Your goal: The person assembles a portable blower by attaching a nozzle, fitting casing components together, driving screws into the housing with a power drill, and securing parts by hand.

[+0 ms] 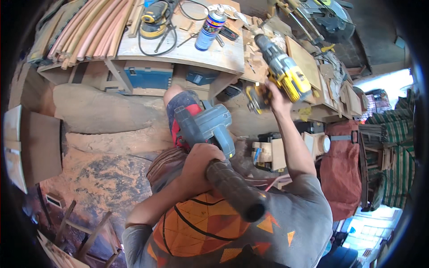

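Note:
My left hand (201,161) grips a dark grey blower (212,123) in front of my body, its long black nozzle (234,192) angled toward me and down to the right. My right hand (279,98) is raised toward the bench, wrapped round the grip of a yellow and black cordless drill (286,73) whose chuck points up and away to the left. A blue and silver spray can (206,38) stands on the bench beyond the blower, beside a yellow sander (152,22) with its cord.
Wooden bench (170,56) carries pink rods (85,33), offcuts and a mitre saw (326,18); blue cases (147,76) sit underneath. A board box (38,147) is at left, sawdusty floor (98,178) below, wooden frames (89,230) at lower left, red cloth (339,174) at right.

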A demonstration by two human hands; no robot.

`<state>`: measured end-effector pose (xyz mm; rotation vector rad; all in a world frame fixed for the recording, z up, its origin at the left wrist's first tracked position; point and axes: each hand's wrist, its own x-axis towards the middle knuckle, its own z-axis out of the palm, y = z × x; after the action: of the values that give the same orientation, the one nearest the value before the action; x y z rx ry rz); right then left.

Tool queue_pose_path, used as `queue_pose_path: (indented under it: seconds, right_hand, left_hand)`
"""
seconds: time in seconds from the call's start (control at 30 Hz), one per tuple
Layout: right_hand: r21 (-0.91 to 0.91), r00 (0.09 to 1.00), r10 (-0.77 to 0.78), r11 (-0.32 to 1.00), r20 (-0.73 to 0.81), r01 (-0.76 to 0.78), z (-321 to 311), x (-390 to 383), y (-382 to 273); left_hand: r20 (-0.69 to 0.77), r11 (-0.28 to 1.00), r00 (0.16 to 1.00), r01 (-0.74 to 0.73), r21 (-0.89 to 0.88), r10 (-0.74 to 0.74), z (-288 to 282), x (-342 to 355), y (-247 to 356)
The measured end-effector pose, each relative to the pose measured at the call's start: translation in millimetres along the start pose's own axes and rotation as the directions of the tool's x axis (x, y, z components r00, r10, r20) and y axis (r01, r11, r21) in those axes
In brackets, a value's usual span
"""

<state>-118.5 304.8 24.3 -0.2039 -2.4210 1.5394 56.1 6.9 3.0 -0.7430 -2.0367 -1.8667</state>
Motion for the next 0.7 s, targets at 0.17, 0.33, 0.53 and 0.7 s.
queue_pose_path:
  seconds: [0.17, 0.33, 0.53, 0.7]
  right_hand:
    - [0.149, 0.951, -0.255, 0.948, -0.176, 0.281, 97, 125, 70]
    - [0.139, 0.961, -0.175, 0.968, -0.214, 0.207, 139, 225, 108]
    - [0.204, 0.955, -0.195, 0.949, -0.225, 0.241, 156, 248, 124]
    - [0.118, 0.859, -0.289, 0.922, -0.423, 0.368, 169, 209, 99]
  left_hand:
    - [-0.211, 0.993, 0.973, 0.107, 0.049, -0.094, -3, -16, 5]
    - [-0.288, 0.972, 0.947, 0.19, 0.141, -0.143, -13, -9, 17]
    - [-0.351, 0.971, 0.914, 0.236, 0.049, -0.204, -21, -25, -1]
    - [-0.322, 0.977, 0.927, 0.212, 0.032, -0.191, -21, -24, -6]
